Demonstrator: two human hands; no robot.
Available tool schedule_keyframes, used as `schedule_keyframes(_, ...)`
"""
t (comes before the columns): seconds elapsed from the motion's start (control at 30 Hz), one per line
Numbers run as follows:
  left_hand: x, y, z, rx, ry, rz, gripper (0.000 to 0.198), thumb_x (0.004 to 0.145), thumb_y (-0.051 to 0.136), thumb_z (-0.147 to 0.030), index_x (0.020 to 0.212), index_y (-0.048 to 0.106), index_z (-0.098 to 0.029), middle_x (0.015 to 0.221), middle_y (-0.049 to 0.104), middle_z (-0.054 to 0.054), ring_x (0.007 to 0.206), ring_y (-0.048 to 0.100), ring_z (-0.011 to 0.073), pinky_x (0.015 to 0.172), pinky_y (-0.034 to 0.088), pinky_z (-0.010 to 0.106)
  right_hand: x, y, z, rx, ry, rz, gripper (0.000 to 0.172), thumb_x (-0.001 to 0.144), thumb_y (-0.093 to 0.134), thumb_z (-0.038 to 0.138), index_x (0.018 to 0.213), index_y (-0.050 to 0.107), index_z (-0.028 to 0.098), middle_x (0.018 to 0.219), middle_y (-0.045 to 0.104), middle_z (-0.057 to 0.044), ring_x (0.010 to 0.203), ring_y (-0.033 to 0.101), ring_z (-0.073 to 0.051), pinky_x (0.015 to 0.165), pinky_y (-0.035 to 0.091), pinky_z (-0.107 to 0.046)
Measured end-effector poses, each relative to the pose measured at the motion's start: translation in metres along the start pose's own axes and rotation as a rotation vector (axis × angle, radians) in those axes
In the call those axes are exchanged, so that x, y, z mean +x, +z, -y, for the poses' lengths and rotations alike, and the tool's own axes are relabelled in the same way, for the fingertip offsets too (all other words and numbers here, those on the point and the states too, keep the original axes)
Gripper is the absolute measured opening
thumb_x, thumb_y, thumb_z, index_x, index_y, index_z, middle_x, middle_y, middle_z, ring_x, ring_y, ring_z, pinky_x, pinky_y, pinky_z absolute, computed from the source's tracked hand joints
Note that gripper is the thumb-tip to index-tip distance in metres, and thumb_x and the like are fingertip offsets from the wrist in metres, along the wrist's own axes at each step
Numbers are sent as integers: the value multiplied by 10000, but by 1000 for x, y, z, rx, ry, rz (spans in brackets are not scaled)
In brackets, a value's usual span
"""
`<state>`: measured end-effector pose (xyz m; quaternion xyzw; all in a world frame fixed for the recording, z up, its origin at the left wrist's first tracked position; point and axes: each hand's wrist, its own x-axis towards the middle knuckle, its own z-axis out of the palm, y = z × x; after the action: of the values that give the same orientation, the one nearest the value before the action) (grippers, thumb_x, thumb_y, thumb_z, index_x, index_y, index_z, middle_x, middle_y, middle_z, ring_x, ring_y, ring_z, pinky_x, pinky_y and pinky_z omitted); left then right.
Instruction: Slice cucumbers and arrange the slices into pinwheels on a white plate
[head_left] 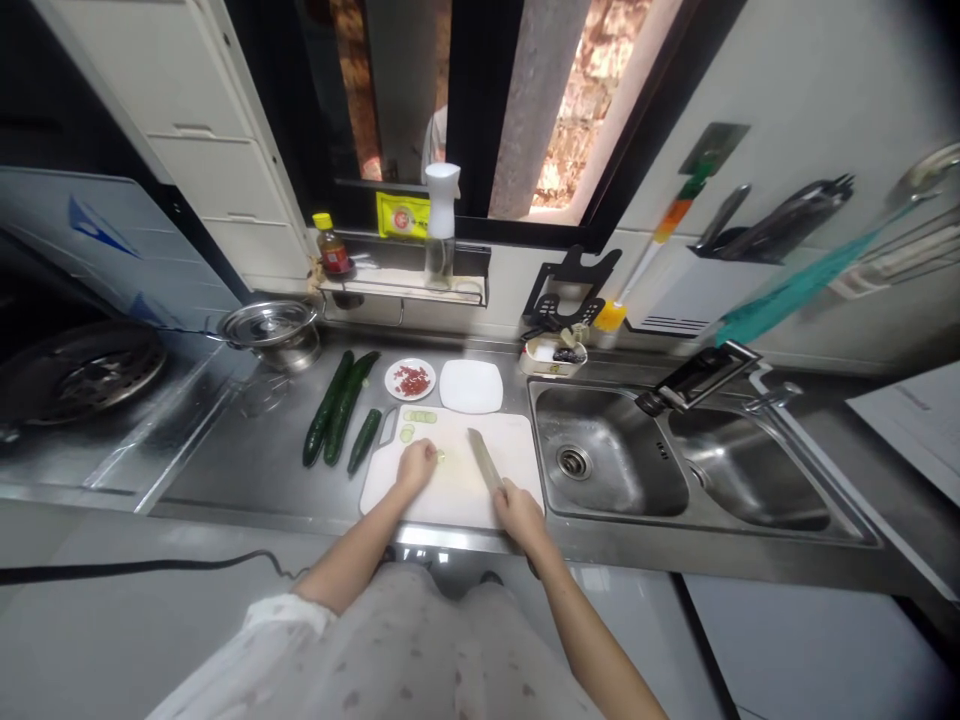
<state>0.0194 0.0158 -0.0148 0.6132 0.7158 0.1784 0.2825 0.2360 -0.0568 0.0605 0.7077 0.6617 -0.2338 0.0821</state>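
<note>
While your right hand (520, 510) grips the knife (484, 458) by its handle, blade slanting toward the far left, keep that blade well apart from your left hand (417, 465). Your left fingers are curled narrow near the middle of the cutting board (465, 503), with a small pale green piece (440, 456) at their tips; you cannot tell from here whether they pinch it. The cut cucumber slices (424, 416) lie at the board's far left, most in an overlapping row. If this is fine cutting, as it seems, tuck the left fingertips behind the knuckles, hold the piece flat and let the edge drop straight. Small, wet pieces probably slide, so steady each one first. Leave the short cucumber (364, 442), just left of the board, out of your elbow's way.
</note>
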Motion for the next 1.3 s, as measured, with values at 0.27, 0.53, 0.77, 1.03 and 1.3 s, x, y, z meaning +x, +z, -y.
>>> schedule_keyframes(0.27,-4,-4,4,-95,21,-33,111,807,533,-133,833,623,-193,757,651,12,714,577,135,650,369,215,2,3,4,-26,1,32,340,989,288,298,1192,540,191,999,701,-82,932,640,-176,667,365,-229)
schedule_keyframes(0.53,3,-20,16,4,-32,-112,122,840,522,-187,868,638,-214,781,663,16,735,592,156,623,351,231,5,7,5,-22,3,10,336,985,312,291,1205,538,177,1010,697,-93,935,638,-175,673,350,-235)
schedule_keyframes(0.77,13,-37,31,50,-155,-149,180,853,516,-206,932,676,-228,851,701,33,781,626,172,657,383,229,4,5,5,9,14,21,341,977,329,298,1223,534,182,1000,693,-91,919,629,-181,670,338,-243)
schedule_keyframes(1.03,15,-42,38,119,-215,-155,211,866,506,-238,972,688,-228,903,712,67,823,645,195,688,408,239,4,4,5,7,14,20,324,974,326,286,1184,550,183,977,693,-86,886,627,-179,653,328,-244)
schedule_keyframes(1.3,16,-41,38,179,-216,-123,214,856,508,-239,937,704,-216,969,703,92,875,646,213,718,430,256,7,5,4,6,5,13,328,970,337,286,1197,550,180,983,694,-90,903,627,-183,672,338,-245)
